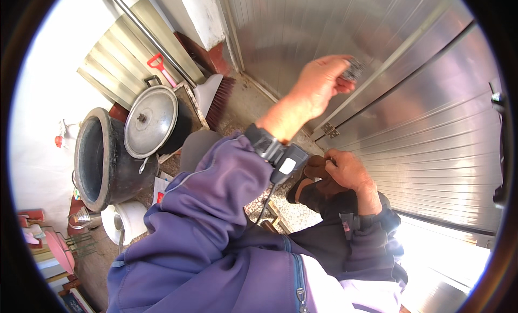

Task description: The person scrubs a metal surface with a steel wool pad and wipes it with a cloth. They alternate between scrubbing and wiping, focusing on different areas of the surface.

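In the head view my left hand [321,84] is raised in front of a ribbed metal door [283,50]. A grey steel wool scourer [353,69] is pinched between its thumb and fingers, close to the door's surface. Whether the scourer touches the metal is unclear. Lower down, my right hand [350,171] lies with curled fingers on something dark brown [317,167], near my bent leg. Its fingertips are partly hidden, so I cannot tell whether it grips anything. A black device [288,165] with a cable is strapped at my left wrist.
A hinge [330,130] joins two door panels. To the left stand a broom [220,96], a lidded metal pot [151,121], a large dark tub [105,159] and a white bucket [125,222]. A corrugated sheet [125,50] leans on the wall. Bright light enters at lower right.
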### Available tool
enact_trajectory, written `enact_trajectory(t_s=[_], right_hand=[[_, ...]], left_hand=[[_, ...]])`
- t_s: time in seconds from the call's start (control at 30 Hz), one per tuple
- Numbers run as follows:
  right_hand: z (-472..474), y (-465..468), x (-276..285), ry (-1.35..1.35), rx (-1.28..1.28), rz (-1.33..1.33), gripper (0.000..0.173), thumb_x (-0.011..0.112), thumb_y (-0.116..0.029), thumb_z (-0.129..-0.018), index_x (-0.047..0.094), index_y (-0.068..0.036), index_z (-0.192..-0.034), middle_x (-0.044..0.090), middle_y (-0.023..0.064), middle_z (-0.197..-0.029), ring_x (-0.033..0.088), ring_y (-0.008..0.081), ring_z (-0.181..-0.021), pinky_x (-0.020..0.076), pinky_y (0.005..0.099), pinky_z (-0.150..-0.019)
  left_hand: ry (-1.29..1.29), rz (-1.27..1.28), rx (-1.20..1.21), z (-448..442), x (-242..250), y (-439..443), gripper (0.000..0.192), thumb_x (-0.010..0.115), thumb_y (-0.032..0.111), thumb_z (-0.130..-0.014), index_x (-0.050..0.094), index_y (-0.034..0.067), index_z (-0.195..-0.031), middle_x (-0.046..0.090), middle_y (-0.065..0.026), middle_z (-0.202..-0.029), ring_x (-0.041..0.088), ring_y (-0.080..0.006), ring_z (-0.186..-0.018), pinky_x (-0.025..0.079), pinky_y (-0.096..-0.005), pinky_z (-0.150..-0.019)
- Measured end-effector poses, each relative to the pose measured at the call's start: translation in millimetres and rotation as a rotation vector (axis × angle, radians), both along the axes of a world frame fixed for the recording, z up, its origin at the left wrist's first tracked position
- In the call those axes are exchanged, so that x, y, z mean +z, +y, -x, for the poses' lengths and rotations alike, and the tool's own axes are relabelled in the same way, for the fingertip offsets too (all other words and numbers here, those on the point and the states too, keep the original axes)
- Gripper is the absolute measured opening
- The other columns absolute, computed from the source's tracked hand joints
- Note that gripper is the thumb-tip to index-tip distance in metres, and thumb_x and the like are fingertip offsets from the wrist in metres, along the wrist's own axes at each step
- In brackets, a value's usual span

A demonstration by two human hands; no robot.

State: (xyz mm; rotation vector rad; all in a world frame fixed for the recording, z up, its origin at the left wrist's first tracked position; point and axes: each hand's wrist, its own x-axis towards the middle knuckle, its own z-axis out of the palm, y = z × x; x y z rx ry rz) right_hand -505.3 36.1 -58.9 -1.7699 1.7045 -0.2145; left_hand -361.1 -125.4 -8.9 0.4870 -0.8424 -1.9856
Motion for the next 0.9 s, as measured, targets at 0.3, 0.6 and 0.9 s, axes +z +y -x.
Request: enact_trajectory(t_s=[0.3, 0.6, 0.9], right_hand=[[5, -1, -11, 0.058, -0.039, -0.032, 0.030, 0.056, -0.026, -0.088, 0.069, -0.008, -0.108, 0.071, 0.0227, -0.099, 0.065, 0.0445, -0.097, 0.0528, 0.0502, -0.085], [-14, -39, -34, 0.094, 0.032, -0.087, 0.027, 0.058, -0.024, -0.090, 0.069, -0.005, -0.107, 0.070, 0.0243, -0.090, 0.066, 0.0449, -0.092, 0.0521, 0.0510, -0.082], [-47, -82, -61, 0.129, 0.222, -0.165, 0.024, 0.057, -0.023, -0.090, 0.068, -0.007, -0.105, 0.069, 0.0214, -0.086, 0.065, 0.0441, -0.086, 0.0504, 0.0537, -0.078]], left_hand=[[0.020, -0.197, 0.117, -60, -20, -26, 0.025, 0.066, 0.024, -0.098, 0.066, 0.007, -0.116, 0.070, -0.0066, -0.095, 0.065, -0.0188, -0.086, 0.053, -0.0344, -0.083], [0.047, -0.155, 0.306, -97, -32, -55, 0.028, 0.064, 0.024, -0.099, 0.062, 0.006, -0.121, 0.070, -0.0088, -0.097, 0.065, -0.0199, -0.090, 0.053, -0.0344, -0.085], [0.034, -0.130, 0.500, -124, -39, -70, 0.024, 0.064, 0.023, -0.099, 0.065, 0.006, -0.116, 0.071, -0.0087, -0.098, 0.065, -0.0202, -0.093, 0.050, -0.0345, -0.088]])
